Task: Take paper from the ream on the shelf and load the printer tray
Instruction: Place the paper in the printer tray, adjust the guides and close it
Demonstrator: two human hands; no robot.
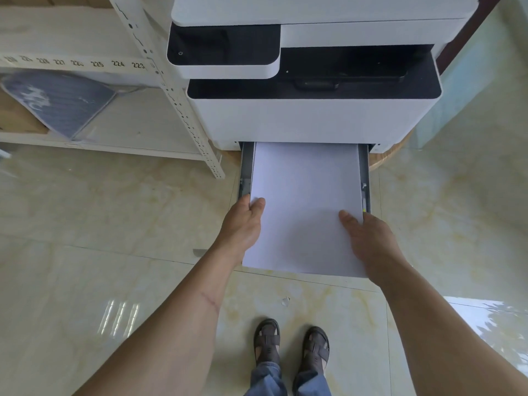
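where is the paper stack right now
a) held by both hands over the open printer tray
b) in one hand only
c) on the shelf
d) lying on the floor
a: the left hand and right hand grip the paper stack by its sides over the pulled-out printer tray.

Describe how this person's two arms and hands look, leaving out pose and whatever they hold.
Both forearms are bare to the frame edge: no sleeves, gloves, watch or rings show. The left hand and right hand are uncovered. A thin, slanted, scratch-like line marks the left forearm. No markings show on the right forearm.
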